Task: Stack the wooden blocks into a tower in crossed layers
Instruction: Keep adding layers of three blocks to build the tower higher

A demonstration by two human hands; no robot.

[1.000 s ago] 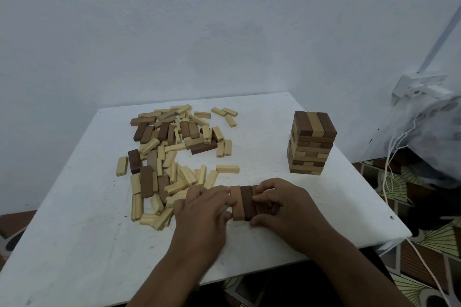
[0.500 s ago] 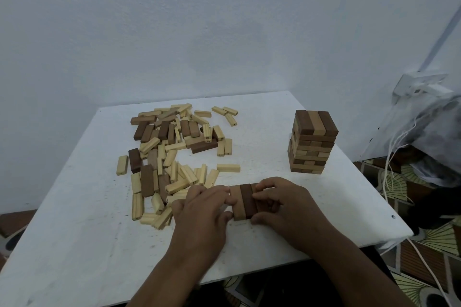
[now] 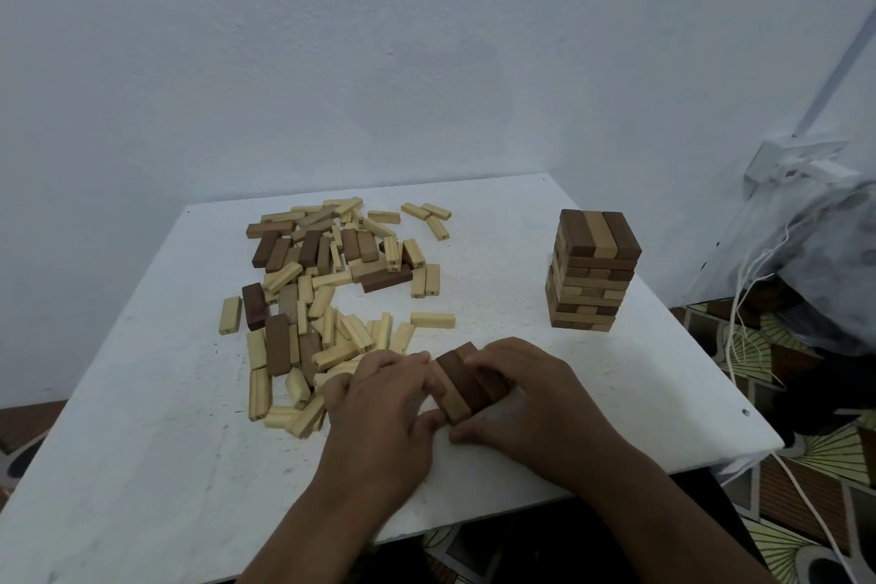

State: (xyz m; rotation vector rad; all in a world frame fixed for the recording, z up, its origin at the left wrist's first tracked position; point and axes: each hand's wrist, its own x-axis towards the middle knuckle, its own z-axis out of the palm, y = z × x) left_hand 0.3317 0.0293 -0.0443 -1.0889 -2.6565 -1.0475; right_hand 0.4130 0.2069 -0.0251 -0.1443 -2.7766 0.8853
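Both hands meet near the front edge of the white table (image 3: 142, 465), a little right of its middle. His left hand (image 3: 379, 413) has its fingers curled against the left side of a small row of blocks (image 3: 467, 386), thumb tucked at the near end. His right hand (image 3: 535, 398) curls over the right side of the same row, fingers draped across its top and thumb underneath toward the front, so the two hands pinch the row between them. That row looks like three blocks lying side by side, a lighter one on the left and darker brown ones beside it; it seems tilted, the near end lifted a bit, though I cannot tell whether it is clear of the table.

Toward the right edge stands the tower (image 3: 592, 270), several crossed layers high, topped by a dark, a pale and a dark block. Well apart from it, the loose pile of blocks (image 3: 327, 294) sprawls from the back left down to just beside the left hand.

White cords (image 3: 739, 322) hang past the table's right edge, over a patterned floor (image 3: 806, 465).
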